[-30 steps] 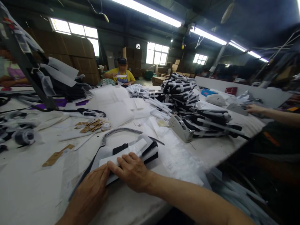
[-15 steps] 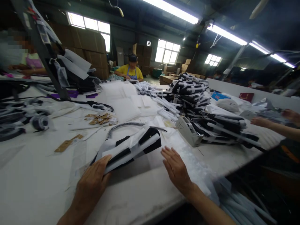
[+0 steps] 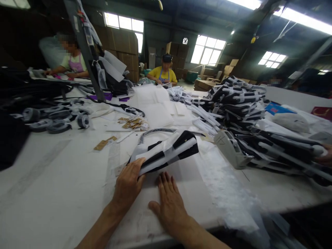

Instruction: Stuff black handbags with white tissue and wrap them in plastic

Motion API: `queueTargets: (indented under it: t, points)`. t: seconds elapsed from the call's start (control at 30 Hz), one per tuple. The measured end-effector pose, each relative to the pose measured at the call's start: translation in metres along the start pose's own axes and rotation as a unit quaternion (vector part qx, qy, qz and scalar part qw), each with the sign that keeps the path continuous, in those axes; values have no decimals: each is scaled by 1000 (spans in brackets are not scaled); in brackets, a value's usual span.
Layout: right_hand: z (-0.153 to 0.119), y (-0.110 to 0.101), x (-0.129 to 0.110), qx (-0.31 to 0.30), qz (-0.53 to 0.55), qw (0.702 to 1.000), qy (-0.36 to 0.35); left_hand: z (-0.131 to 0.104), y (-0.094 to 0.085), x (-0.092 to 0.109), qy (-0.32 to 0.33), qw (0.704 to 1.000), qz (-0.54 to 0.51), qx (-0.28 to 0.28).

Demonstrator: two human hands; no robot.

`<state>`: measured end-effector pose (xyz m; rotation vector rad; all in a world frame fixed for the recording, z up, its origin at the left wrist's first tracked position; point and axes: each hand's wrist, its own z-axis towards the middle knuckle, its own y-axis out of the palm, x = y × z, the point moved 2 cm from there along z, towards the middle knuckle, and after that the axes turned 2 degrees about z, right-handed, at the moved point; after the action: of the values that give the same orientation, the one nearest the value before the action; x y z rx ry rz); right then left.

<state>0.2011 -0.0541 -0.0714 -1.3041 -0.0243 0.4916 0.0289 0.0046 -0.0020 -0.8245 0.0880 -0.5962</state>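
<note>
My left hand [image 3: 129, 180] grips the near left edge of a black bag [image 3: 187, 149] with white foam wrapping and a covered loop handle [image 3: 155, 131]. The bag is tilted, its near side raised off the table. Palm down with fingers stretched, my right hand [image 3: 168, 199] lies on a thin translucent sheet [image 3: 190, 176] in front of the bag. Its fingertips are just below the bag's lower edge.
A tape dispenser [image 3: 229, 148] stands right of the bag, beside piled wrapped black bags [image 3: 238, 100]. White foam sheets [image 3: 155, 110] lie behind. Rolled straps [image 3: 59, 117] and brown tags [image 3: 133, 122] are on the left. A co-worker [image 3: 163, 74] sits across the table.
The view has turned left, so things appear further right. My right hand has moved left and down onto the sheet near the bag. My left hand keeps its hold.
</note>
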Motion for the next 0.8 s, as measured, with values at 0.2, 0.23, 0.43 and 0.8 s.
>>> queueTargets:
  t: [0.2,0.23,0.43,0.8]
  points:
    - [0,-12,-23,-17,7,1000,-9,-13,7,17,86,996,29,10]
    - [-5,-21,-24,-52,24,997,-44,-17,8,20,103,994,33,12]
    - [55,-113,3,-140,187,972,17,-30,12,27,115,992,45,11]
    - [271,-28,59,-238,31,951,196,-22,36,52,101,992,27,77]
